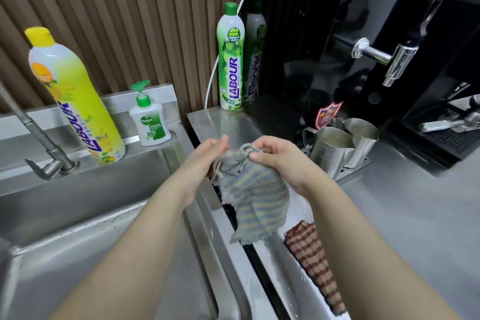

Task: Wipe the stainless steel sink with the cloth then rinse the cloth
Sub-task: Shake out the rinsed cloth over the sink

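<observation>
Two hands met at the gathered top of the cloth; the right hand had its fingers curled and pinched the bunched fabric between thumb and forefinger; the left hand lay against the same bunch with fingers nearly straight and close together, blurred at the tips, and whether its thumb nipped the fabric could not be told. The cloth, striped grey and yellow, hung off the surfaces just above the right rim of the sink, its lower edge loose over the dark gap beside that rim; part of its left edge was hidden behind the left palm. Right of the sink, on the counter, a checked cloth lay near the rim, and two steel jugs stood farther back by a black coffee machine, cut off at the frame. On the sink's back ledge stood a yellow bottle and a soap pump, beside the tap; a green bottle stood behind the sink's right corner. The sink's basin lay open left of the arms; its near edge was out of frame.
</observation>
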Tool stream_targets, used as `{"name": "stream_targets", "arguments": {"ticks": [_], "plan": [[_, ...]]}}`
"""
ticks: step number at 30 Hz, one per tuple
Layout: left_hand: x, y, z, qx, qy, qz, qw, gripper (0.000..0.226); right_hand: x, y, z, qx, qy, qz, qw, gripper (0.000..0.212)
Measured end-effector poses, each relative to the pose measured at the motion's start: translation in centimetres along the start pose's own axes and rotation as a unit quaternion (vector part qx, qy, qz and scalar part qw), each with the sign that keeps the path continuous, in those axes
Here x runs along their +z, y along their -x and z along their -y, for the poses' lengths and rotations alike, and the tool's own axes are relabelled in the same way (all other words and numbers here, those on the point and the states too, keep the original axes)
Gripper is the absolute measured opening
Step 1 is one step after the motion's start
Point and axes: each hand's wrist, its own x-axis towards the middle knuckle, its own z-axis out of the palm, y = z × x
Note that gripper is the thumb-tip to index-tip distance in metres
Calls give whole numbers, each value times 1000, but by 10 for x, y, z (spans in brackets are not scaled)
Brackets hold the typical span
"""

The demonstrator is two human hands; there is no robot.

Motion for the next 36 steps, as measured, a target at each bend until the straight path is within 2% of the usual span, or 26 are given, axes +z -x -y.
{"name": "stream_targets", "arguments": {"ticks": [4, 6, 8, 12, 16, 17, 22, 27, 32, 36], "plan": [[-7, -8, -12, 51, -9, 41, 998, 17, -2, -6, 9, -32, 1, -26, 999, 6], [-12, -12, -13, 58, -17, 62, 996, 8, -7, -7, 10, -44, -49, -40, 997, 12], [-12, -16, -10, 56, -45, 81, 994, 15, -11, -8, 11, -44, -77, -36, 995, 12], [-6, -20, -8, 68, -62, 105, 990, 27, -8, -11, 16, -42, -63, -38, 996, 5], [-1, -24, -7, 87, -69, 84, 990, 6, -10, -12, 25, -50, -76, -64, 994, 11], [0, -25, -8, 96, -61, 73, 991, 8, -12, -11, 26, -51, -74, -61, 994, 13], [-1, -26, -32, 119, -52, 53, 990, 3, -21, -6, 36, -29, -95, -5, 995, 19], [-3, -22, -59, 123, -99, 53, 986, 15, -35, -7, 48, -52, 11, -15, 998, 12], [-13, -16, -75, 134, -49, 80, 987, 21, -45, -4, 65, -59, 51, 16, 997, 16], [-11, -33, -71, 88, -3, 56, 995, 13, -43, -23, 69, -36, 74, -14, 997, 15]]}}
